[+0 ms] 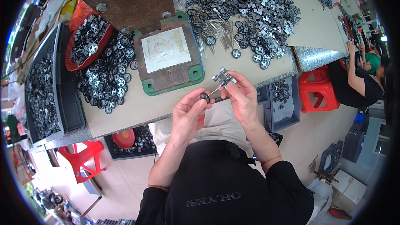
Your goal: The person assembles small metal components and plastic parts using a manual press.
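Between the thumb and fingers of my left hand [189,110] is a small black toy wheel [205,97] with a thin metal axle rod [214,91] sticking out of it. The rod points up and right toward a small grey and black toy-car chassis part [223,77]. My right hand [242,100] pinches that chassis part. Whether the rod's tip enters the part I cannot tell. Both hands are over the table's front edge, just right of a press base [196,72] with green corners and a pale plate [166,50] on top.
Loose wheels [112,79] lie left of the press, beside a red bowl [75,64] and a dark bin [62,100] of parts. Thin rods [223,33] and a heap of chassis parts [258,4] cover the far side. Red stools [318,91] stand below; another person [358,75] sits at right.
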A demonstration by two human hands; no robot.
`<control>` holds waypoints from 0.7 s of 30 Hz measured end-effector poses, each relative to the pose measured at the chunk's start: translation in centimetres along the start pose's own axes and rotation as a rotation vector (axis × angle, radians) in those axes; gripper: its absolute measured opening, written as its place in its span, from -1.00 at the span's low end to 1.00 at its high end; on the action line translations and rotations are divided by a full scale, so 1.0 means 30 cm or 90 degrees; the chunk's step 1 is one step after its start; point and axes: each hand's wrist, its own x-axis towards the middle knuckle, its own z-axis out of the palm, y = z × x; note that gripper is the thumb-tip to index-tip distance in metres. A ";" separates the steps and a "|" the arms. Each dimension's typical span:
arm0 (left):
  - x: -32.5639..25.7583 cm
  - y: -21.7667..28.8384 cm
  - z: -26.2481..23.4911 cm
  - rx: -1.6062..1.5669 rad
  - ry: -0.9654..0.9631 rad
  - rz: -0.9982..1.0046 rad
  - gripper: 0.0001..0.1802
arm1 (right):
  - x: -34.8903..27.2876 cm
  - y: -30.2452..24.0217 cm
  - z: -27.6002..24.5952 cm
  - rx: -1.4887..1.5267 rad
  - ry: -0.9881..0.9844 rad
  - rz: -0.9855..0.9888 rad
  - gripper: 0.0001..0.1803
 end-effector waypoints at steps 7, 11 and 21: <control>-0.005 -0.010 -0.001 0.055 0.020 0.055 -0.66 | -0.022 0.009 0.012 -0.131 0.025 -0.044 -0.63; -0.007 -0.008 -0.009 0.061 0.041 0.062 -0.66 | -0.020 0.011 0.007 -0.303 0.002 -0.190 -0.63; -0.015 -0.018 -0.002 0.030 0.041 0.059 -0.65 | -0.027 0.020 0.005 -0.239 0.033 -0.110 -0.64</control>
